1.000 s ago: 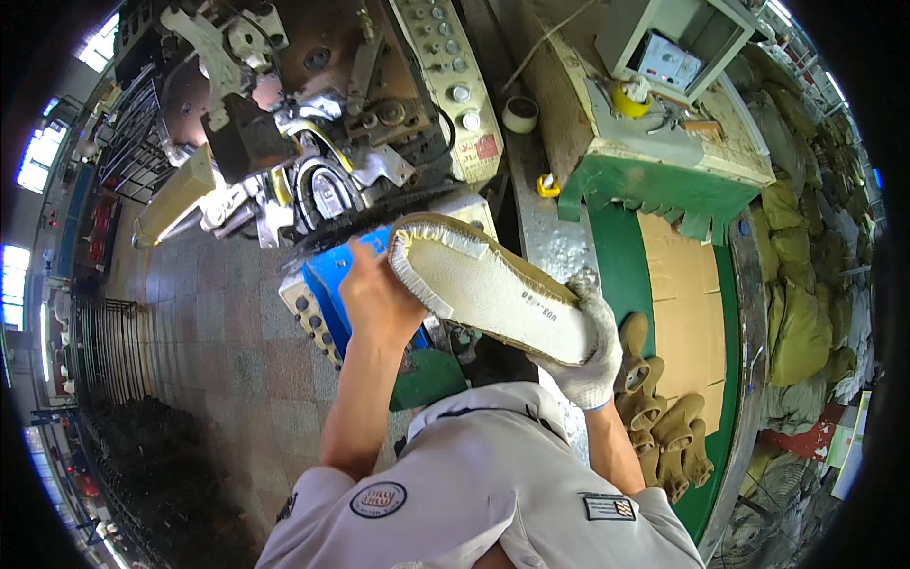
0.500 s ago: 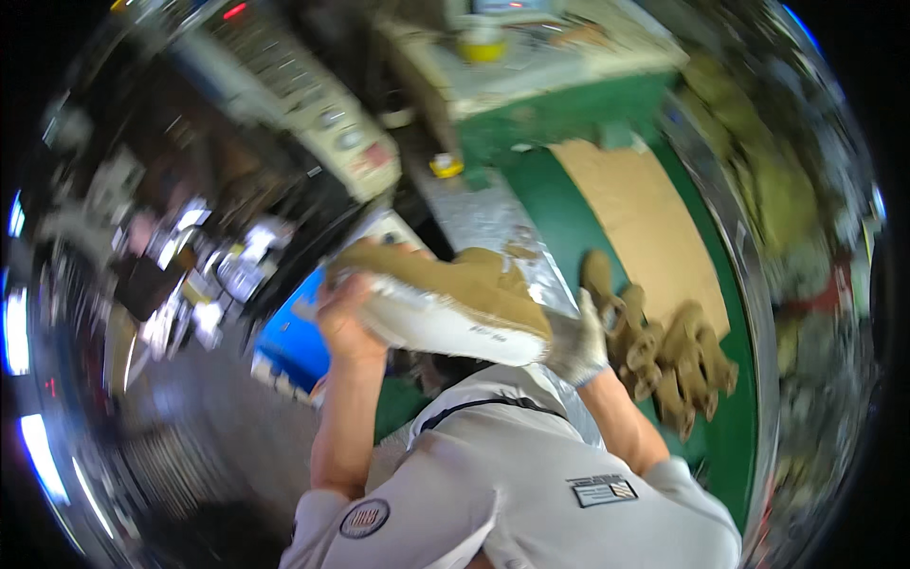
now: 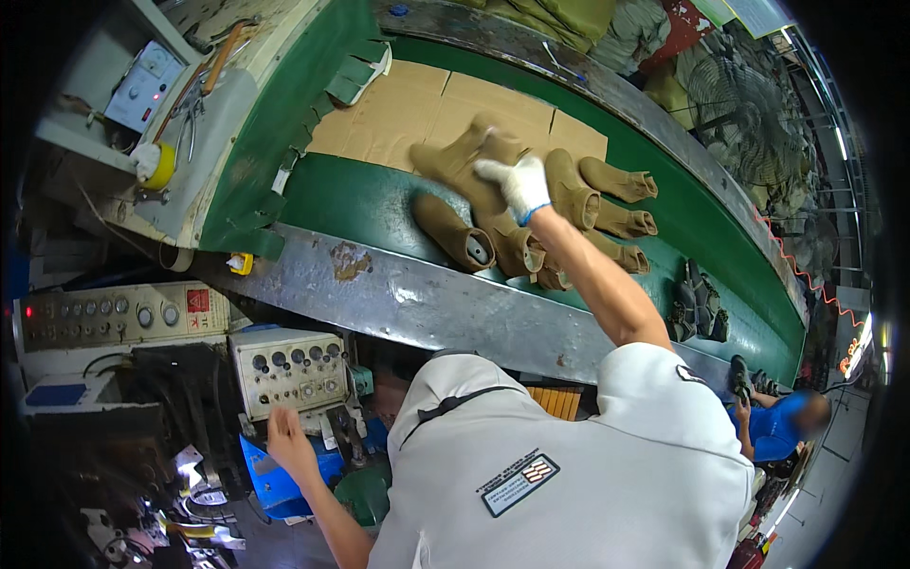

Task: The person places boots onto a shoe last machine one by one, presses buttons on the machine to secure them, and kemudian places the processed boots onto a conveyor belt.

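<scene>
My right hand (image 3: 519, 186), in a white knit glove, is closed on a tan ankle boot (image 3: 455, 169) above the green conveyor-like surface. Motion smears that boot, and its underside is hidden. Close by lie more tan boots: one (image 3: 445, 228) on its side at the left, its opening toward me, and several others, such as one (image 3: 572, 190) just right of the glove. My bare left hand (image 3: 287, 442) hangs low at the left, fingers loosely bent with nothing visible in them. It is beside a knobbed control box (image 3: 289, 372) and above a blue bin (image 3: 284, 479).
Brown cardboard (image 3: 389, 114) covers the far part of the green surface (image 3: 351, 194). A metal ledge (image 3: 417, 299) runs along its near side. Dark shoes (image 3: 697, 303) stand farther right. A bench (image 3: 213, 114) with tools is at upper left. A person in blue (image 3: 773, 431) is at far right.
My view has swung toward the green surface. The white-soled tan boot was in both hands; now my left hand is down by the control box and my right hand holds a boot over the others.
</scene>
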Available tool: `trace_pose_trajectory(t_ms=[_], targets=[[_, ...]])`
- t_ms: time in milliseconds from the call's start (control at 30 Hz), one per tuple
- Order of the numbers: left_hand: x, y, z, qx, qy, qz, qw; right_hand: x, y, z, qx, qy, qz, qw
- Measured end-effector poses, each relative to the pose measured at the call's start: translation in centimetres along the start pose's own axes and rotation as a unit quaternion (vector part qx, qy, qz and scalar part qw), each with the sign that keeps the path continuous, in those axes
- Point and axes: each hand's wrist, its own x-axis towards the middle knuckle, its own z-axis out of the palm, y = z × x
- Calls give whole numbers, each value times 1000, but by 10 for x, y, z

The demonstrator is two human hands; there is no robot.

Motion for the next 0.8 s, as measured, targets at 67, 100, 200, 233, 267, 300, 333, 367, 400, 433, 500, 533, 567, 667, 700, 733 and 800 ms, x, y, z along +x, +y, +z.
trace_pose_trajectory(t_ms=[67, 100, 200, 233, 267, 300, 333, 367, 400, 433, 500, 533, 567, 667, 700, 733, 800], targets=[[-18, -23, -19, 134, 37, 13, 990, 59, 38, -30, -77, 75, -49, 993], [-28, -29, -26, 199, 60, 28, 978, 82, 58, -45, -139, 117, -80, 980], [-65, -49, -46, 378, 70, 45, 922, 125, 116, -75, -244, 206, -114, 941], [-80, -46, -43, 394, 70, 12, 916, 134, 133, -81, -358, 201, -32, 911], [-90, -45, -40, 408, 68, -17, 910, 141, 162, -94, -392, 182, 3, 902], [-99, -52, -42, 430, 42, 29, 901, 149, 188, -106, -426, 162, 36, 889], [-103, -59, -43, 454, 16, 78, 888, 151, 213, -118, -397, 182, 93, 895], [-101, -61, -42, 478, -6, 123, 870, 147, 230, -120, -365, 196, 148, 898], [-115, -58, -37, 474, 22, 90, 876, 151, 225, -94, -405, 146, 108, 896], [-118, -53, -32, 469, 41, 69, 880, 146, 210, -80, -441, 109, 72, 888], [-110, -51, -25, 459, 67, 76, 883, 161, 191, -87, -347, 119, 71, 928], [-104, -57, -28, 458, 70, 101, 880, 185, 198, -105, -288, 166, 63, 941], [-105, -59, -28, 463, 79, 116, 875, 204, 185, -102, -323, 235, 13, 917], [-111, -45, -31, 506, 17, 36, 862, 254, 113, -57, -432, 261, -8, 863], [-101, -48, -31, 510, 27, 72, 857, 287, 137, -64, -464, 266, -64, 842], [-102, -52, -31, 517, 40, 97, 849, 316, 147, -47, -432, 201, -37, 878], [-93, -60, -33, 515, 51, 131, 846, 371, 175, -13, -393, 118, 3, 912]])
